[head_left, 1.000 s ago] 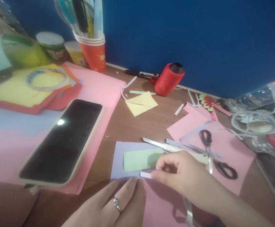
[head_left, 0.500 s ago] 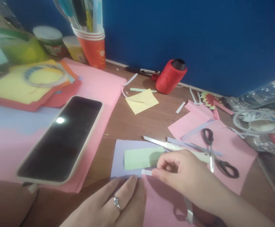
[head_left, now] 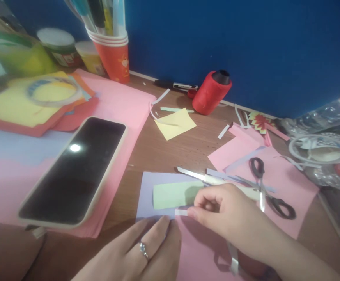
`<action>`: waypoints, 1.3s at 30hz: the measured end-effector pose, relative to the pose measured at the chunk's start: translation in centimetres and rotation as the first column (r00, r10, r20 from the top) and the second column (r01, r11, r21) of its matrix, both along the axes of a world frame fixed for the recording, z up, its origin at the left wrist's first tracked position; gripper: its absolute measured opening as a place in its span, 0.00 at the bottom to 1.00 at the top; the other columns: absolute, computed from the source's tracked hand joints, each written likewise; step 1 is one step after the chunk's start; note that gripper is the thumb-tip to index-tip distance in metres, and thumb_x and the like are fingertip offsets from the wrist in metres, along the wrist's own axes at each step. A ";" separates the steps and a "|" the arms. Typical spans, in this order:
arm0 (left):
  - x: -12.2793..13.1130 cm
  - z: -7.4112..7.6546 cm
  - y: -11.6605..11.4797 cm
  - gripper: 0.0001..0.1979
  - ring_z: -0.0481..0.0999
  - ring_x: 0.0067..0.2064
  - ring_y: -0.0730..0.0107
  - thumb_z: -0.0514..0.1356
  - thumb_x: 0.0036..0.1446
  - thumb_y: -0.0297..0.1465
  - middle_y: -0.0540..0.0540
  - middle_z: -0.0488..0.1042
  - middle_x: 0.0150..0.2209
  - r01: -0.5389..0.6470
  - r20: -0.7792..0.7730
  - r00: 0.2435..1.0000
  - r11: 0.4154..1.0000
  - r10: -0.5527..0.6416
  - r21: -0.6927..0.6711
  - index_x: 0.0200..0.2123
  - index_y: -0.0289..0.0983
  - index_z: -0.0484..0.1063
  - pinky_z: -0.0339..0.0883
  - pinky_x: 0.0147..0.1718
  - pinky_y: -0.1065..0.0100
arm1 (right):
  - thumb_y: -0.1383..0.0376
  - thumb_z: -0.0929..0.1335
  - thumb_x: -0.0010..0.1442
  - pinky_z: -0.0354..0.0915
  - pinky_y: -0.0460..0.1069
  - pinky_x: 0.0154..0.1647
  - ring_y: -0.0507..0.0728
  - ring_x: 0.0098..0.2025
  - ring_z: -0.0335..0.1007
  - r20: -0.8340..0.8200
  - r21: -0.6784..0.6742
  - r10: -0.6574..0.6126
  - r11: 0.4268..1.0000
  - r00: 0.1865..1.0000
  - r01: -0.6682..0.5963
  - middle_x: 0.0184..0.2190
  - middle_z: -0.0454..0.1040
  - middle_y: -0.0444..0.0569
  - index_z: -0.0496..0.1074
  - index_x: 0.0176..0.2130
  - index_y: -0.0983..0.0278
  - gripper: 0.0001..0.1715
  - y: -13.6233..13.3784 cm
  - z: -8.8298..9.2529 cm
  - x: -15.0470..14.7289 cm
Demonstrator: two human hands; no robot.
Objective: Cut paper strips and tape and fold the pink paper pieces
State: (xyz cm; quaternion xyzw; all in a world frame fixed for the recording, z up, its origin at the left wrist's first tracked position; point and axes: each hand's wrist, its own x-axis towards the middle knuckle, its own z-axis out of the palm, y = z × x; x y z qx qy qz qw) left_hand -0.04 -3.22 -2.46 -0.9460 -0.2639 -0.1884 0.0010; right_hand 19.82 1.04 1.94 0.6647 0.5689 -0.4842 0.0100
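Observation:
My left hand (head_left: 140, 251), a ring on one finger, lies flat with fingers stretched on the lower edge of a lavender paper (head_left: 146, 191) and a pink sheet (head_left: 199, 249). My right hand (head_left: 225, 214) is closed in a pinch on a small white paper strip (head_left: 181, 212), held just over the lavender paper. A pale green paper rectangle (head_left: 172, 194) lies on the lavender paper above the strip. Behind my right hand lie a craft knife with a bare blade (head_left: 192, 174) and black-handled scissors (head_left: 271, 193).
A phone (head_left: 73, 171) lies screen-up on pink and lavender sheets at left. At the back stand an orange cup of pens (head_left: 113, 58), jars, a tape ring (head_left: 53, 91), a red thread spool (head_left: 211, 91), a yellow note (head_left: 174, 124). Plastic bag and tape roll (head_left: 317, 150) at right.
My right hand has shifted slightly, carrying the white strip a little left along the lavender paper's lower edge. The view has tilted down slightly. My left hand stays flat.

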 end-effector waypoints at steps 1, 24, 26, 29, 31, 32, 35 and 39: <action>0.0 0.0 0.0 0.15 0.69 0.42 0.66 0.49 0.54 0.20 0.49 0.74 0.40 0.005 -0.005 1.000 1.000 -0.005 0.004 0.39 0.37 0.72 0.62 0.44 0.63 | 0.62 0.66 0.50 0.49 0.43 0.18 0.48 0.20 0.54 -0.002 0.010 0.001 1.000 1.000 -0.001 0.16 0.61 0.39 0.65 0.19 0.63 0.12 -0.1 -0.2 0.1; -0.6 -0.5 0.0 0.15 0.65 0.50 0.61 0.52 0.55 0.23 0.48 0.71 0.49 0.062 -0.053 0.997 0.998 -0.060 0.030 0.44 0.36 0.71 0.52 0.52 0.59 | 0.60 0.66 0.52 0.50 0.42 0.19 0.48 0.21 0.54 -0.134 0.007 -0.047 0.999 0.990 0.048 0.17 0.60 0.39 0.63 0.21 0.63 0.13 -0.8 -0.7 0.3; -0.7 -0.6 -0.1 0.15 0.66 0.49 0.62 0.52 0.55 0.23 0.48 0.71 0.49 0.063 -0.055 0.997 0.998 -0.062 0.017 0.44 0.36 0.71 0.52 0.53 0.59 | 0.59 0.68 0.51 0.50 0.42 0.19 0.48 0.20 0.55 -0.143 0.033 -0.069 0.997 0.987 0.074 0.17 0.60 0.38 0.65 0.22 0.63 0.12 -1.1 -0.9 0.5; -0.8 -0.7 0.0 0.14 0.66 0.49 0.62 0.52 0.55 0.24 0.48 0.72 0.47 0.083 -0.050 0.996 0.995 -0.080 0.053 0.44 0.36 0.71 0.53 0.51 0.59 | 0.57 0.68 0.50 0.47 0.42 0.16 0.47 0.17 0.52 -0.118 0.029 -0.073 0.997 0.990 0.077 0.15 0.57 0.37 0.71 0.27 0.61 0.10 -1.3 -1.1 0.6; -0.8 -0.7 0.1 0.13 0.66 0.49 0.62 0.52 0.56 0.25 0.48 0.73 0.46 0.098 -0.051 0.994 0.993 -0.094 0.071 0.43 0.36 0.72 0.53 0.50 0.59 | 0.57 0.68 0.50 0.45 0.42 0.15 0.47 0.16 0.51 -0.114 0.030 -0.058 0.998 0.992 0.062 0.14 0.56 0.37 0.74 0.29 0.59 0.09 -1.4 -1.1 0.6; -0.8 -0.6 0.1 0.13 0.66 0.49 0.61 0.53 0.56 0.27 0.47 0.73 0.46 0.099 -0.054 0.994 0.993 -0.095 0.071 0.43 0.36 0.72 0.54 0.50 0.59 | 0.58 0.68 0.50 0.46 0.42 0.15 0.46 0.17 0.51 -0.116 0.034 -0.054 0.998 0.992 0.058 0.14 0.56 0.37 0.74 0.29 0.59 0.08 -1.3 -1.1 0.6; -0.8 -0.4 0.1 0.13 0.66 0.49 0.60 0.54 0.57 0.29 0.47 0.73 0.47 0.078 -0.065 0.995 0.995 -0.074 0.059 0.44 0.35 0.71 0.54 0.50 0.58 | 0.58 0.68 0.50 0.47 0.42 0.16 0.47 0.17 0.54 -0.119 0.042 -0.051 0.998 0.992 0.057 0.15 0.58 0.37 0.74 0.26 0.60 0.08 -1.4 -1.0 0.5; -0.7 -0.4 0.0 0.14 0.67 0.48 0.63 0.55 0.56 0.30 0.47 0.73 0.46 0.077 -0.050 0.996 0.994 -0.073 0.081 0.45 0.34 0.71 0.54 0.50 0.61 | 0.56 0.69 0.49 0.47 0.42 0.14 0.47 0.16 0.55 -0.087 0.006 -0.066 0.998 0.994 0.067 0.15 0.59 0.37 0.74 0.29 0.59 0.10 -1.7 -1.1 0.4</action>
